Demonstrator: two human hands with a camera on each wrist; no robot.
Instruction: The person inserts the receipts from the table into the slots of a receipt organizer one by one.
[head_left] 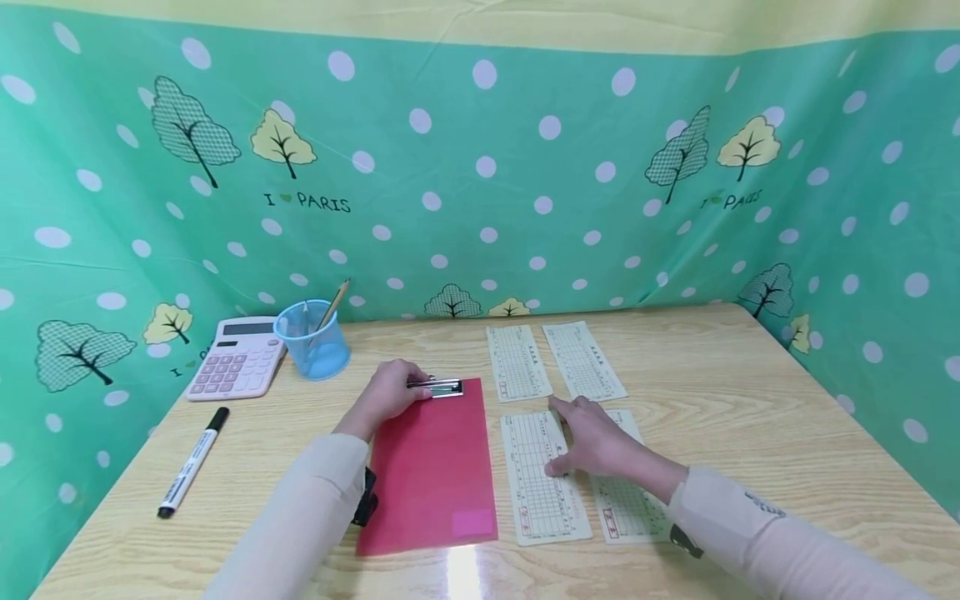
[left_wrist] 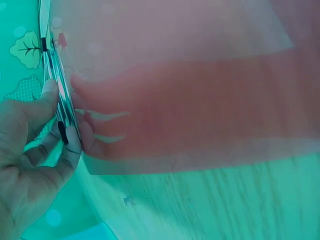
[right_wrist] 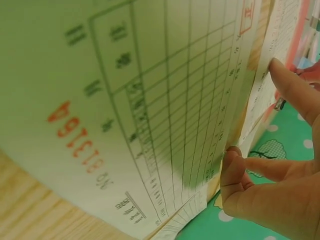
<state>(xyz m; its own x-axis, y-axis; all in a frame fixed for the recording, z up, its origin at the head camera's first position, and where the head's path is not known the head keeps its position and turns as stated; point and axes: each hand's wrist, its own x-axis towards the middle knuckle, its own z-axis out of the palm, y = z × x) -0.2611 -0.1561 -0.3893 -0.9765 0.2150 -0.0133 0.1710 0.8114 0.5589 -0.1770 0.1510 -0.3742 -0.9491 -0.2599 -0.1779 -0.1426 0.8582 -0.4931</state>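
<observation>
My left hand [head_left: 390,390] grips the metal clip [head_left: 447,387] at the top of a red clip folder [head_left: 438,467]. In the left wrist view, thumb and fingers pinch that clip [left_wrist: 62,100], and the translucent red sheet stretches away from it. My right hand [head_left: 596,437] reaches over two lower printed slips with its fingers spread. Its thumb is at the near-left slip [head_left: 534,492], and the wrist covers part of the near-right slip [head_left: 630,508]. A slip with a red number [right_wrist: 115,125] fills much of the right wrist view, beside the right hand [right_wrist: 280,185].
Two more printed slips, a left one [head_left: 517,358] and a right one [head_left: 581,358], lie farther back. At left are a pink calculator [head_left: 240,362], a blue mesh cup [head_left: 318,354] holding a pencil [head_left: 333,304], and a marker [head_left: 193,462]. A green dotted curtain [head_left: 480,200] backs the table.
</observation>
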